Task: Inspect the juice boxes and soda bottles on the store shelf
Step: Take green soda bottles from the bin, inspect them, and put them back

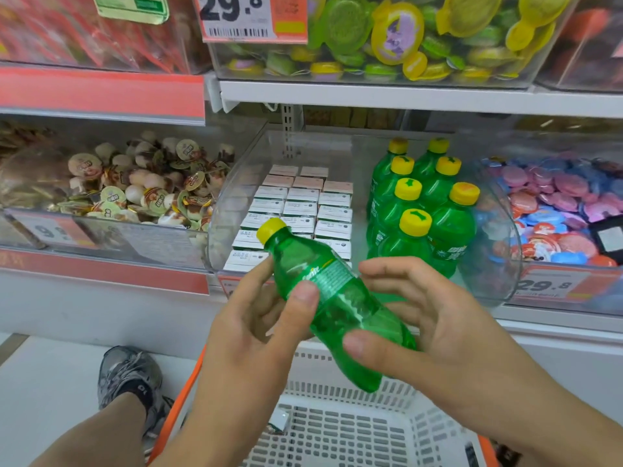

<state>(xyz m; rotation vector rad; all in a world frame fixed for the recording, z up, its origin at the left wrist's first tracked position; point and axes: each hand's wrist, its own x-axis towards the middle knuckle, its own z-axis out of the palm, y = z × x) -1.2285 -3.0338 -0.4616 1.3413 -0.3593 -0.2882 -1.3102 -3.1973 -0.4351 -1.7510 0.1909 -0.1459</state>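
1. Head view: the left hand [259, 318] grips a green soda bottle [332, 305] around its label, thumb pressed on the front, fingers behind.
2. The right hand [421, 318] cups the lower body of the same bottle, thumb on the near side and fingers spread loosely behind (more a support than a clamp).
3. The bottle is tilted, its yellow cap [271, 230] up and to the left, held in front of the shelf and above a white basket [340, 429].
4. To inspect well, I would judge it best to keep the left grip firm and let the right hand roll the bottle so the label comes round, then check cap and base.
5. Behind, a clear bin [236, 183] on the shelf holds rows of juice boxes [303, 203] on the left and upright soda bottles [418, 203] on the right.
6. Neighbouring bins hold sweets; price tags [236, 16] hang on the shelf edges, and a shoe [129, 375] stands on the pale floor.
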